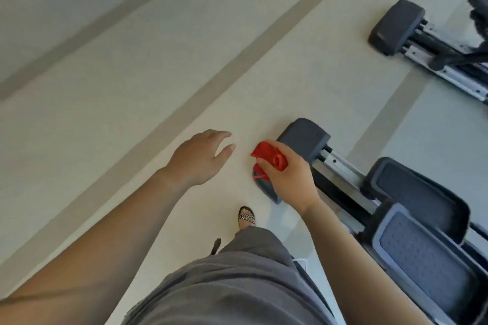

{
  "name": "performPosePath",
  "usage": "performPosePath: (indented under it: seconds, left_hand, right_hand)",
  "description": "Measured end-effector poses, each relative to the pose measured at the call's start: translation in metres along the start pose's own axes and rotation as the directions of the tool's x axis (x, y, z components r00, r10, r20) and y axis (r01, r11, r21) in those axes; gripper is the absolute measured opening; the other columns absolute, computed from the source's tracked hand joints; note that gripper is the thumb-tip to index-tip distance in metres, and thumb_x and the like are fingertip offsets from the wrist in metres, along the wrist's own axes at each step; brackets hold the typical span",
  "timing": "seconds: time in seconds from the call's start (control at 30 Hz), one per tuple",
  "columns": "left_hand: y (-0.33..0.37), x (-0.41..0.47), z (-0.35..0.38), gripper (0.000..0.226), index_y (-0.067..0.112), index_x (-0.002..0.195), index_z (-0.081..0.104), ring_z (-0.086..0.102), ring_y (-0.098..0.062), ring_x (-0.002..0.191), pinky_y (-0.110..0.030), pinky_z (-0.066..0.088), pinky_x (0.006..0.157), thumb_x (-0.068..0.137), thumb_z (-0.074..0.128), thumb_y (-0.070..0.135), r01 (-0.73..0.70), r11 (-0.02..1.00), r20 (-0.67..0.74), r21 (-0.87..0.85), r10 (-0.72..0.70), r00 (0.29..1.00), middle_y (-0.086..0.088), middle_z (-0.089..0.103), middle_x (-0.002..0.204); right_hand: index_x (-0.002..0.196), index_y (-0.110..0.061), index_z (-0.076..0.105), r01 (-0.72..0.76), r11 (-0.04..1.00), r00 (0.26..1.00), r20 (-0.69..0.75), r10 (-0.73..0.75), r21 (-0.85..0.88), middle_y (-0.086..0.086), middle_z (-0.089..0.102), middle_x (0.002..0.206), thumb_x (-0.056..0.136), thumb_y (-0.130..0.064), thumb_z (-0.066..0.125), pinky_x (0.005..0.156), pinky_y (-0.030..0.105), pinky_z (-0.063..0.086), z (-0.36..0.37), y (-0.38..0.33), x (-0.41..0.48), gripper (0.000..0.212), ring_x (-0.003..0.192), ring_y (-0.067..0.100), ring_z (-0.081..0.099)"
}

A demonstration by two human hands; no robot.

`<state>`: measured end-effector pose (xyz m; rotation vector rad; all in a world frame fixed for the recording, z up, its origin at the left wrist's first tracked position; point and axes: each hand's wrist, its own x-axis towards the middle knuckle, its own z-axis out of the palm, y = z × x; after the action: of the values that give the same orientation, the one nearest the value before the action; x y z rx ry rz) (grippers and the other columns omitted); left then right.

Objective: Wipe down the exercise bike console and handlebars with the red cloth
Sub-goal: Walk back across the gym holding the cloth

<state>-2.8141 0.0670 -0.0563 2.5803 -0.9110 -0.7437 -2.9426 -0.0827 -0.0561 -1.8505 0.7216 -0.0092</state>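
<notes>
Well left of the grey end cap [306, 137] on the near machine, the left hand [198, 158] hangs over the beige floor [132, 87], fingers loose and spread, holding nothing. At the cap's left edge, overlapping it in view, is the red cloth [268, 155]. It's scrunched into a wad, so no real long axis, just one loose tail dangling down toward the sandalled foot [247, 216]. Bright red, crumpled, lots of folds. The right hand [290, 179] pinches it between thumb and curled fingers, and hand plus cloth hide the cap's near corner. Right of the cap run silver rails [340, 163] and two dark textured pedals [420, 192]; a second machine [396, 26] stands further up and right.
</notes>
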Motion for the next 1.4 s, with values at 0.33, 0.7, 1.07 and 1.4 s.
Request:
performPosePath:
  seconds: [0.33,0.7,1.07,1.4]
  left_hand:
    - [-0.109,0.052,-0.094,0.049,0.025,0.141,0.037,0.038,-0.018,0.133,-0.034,0.035,0.104,0.098,0.03,0.046,0.265,0.948,-0.183,-0.176,-0.296,0.937,0.003,0.04,0.146]
    - [-0.331,0.128,-0.236,0.05,0.026,0.141,0.037,0.04,-0.019,0.131,-0.033,0.037,0.102,0.097,0.03,0.048,0.399,0.87,-0.305,-0.289,-0.479,0.823,0.001,0.041,0.146]
    - [-0.502,0.216,-0.401,0.05,0.029,0.142,0.035,0.038,-0.016,0.133,-0.03,0.035,0.102,0.097,0.028,0.05,0.448,0.851,-0.344,-0.275,-0.522,0.78,0.005,0.039,0.148]
    - [-0.665,0.39,-0.537,0.049,0.028,0.142,0.036,0.039,-0.018,0.133,-0.03,0.034,0.104,0.098,0.028,0.048,0.428,0.864,-0.321,-0.265,-0.498,0.806,0.003,0.039,0.148]
  right_hand:
    - [0.122,-0.023,0.056,0.186,0.983,0.911,0.376,-0.166,-0.015,-0.016,0.055,0.101,0.088,-0.015,0.063,0.063,-0.004,0.039,0.092,-0.118,0.163,0.035,0.074,-0.024,0.053]
    - [0.119,-0.03,0.055,0.317,0.948,0.785,0.567,-0.248,-0.024,-0.017,0.056,0.108,0.087,-0.02,0.065,0.068,0.0,0.043,0.305,-0.271,0.33,0.035,0.085,-0.016,0.056]
    - [0.128,-0.023,0.051,0.459,0.885,0.709,0.632,-0.313,-0.077,-0.012,0.054,0.12,0.088,-0.026,0.063,0.08,0.001,0.04,0.455,-0.425,0.486,0.042,0.105,0.005,0.049]
    - [0.113,-0.031,0.056,0.427,0.893,0.756,0.597,-0.269,-0.139,-0.02,0.059,0.104,0.089,-0.023,0.062,0.072,-0.004,0.037,0.572,-0.539,0.69,0.026,0.087,-0.007,0.055]
